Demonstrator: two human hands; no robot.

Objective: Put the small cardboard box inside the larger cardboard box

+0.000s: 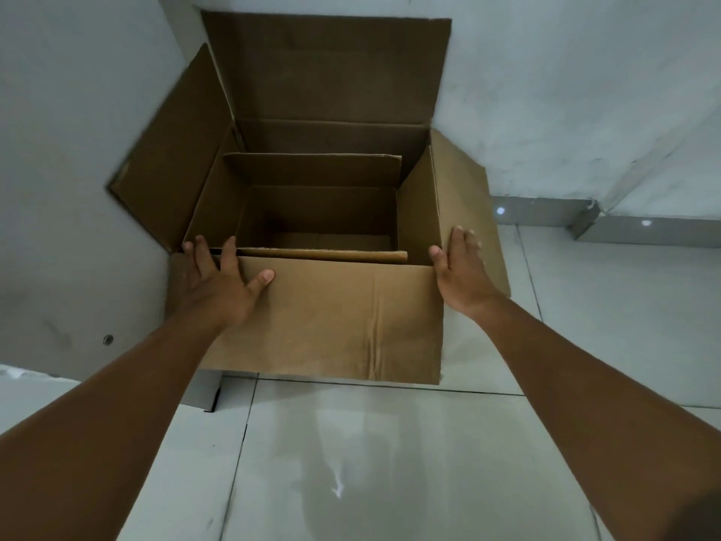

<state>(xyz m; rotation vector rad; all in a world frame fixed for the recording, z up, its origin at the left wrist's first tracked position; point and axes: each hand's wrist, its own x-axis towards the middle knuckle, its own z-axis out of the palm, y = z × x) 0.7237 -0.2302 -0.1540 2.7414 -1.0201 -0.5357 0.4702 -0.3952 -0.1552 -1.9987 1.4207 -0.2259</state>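
Note:
The larger cardboard box (331, 318) stands open on the tiled floor against the wall, all its flaps folded outward. Inside it sits the small cardboard box (320, 212), also open, with its own flaps up and its inside empty. My left hand (222, 279) lies flat on the near flap at the left corner, fingers spread and reaching over the rim. At the right corner my right hand (460, 267) presses flat against the right flap. Neither hand touches the small box.
White walls (78, 111) close in behind and to the left of the box. A grey baseboard (546, 214) runs along the right wall. Glossy white floor tiles (370, 462) stretch toward me. A white block (203, 392) sits under the box's left front corner.

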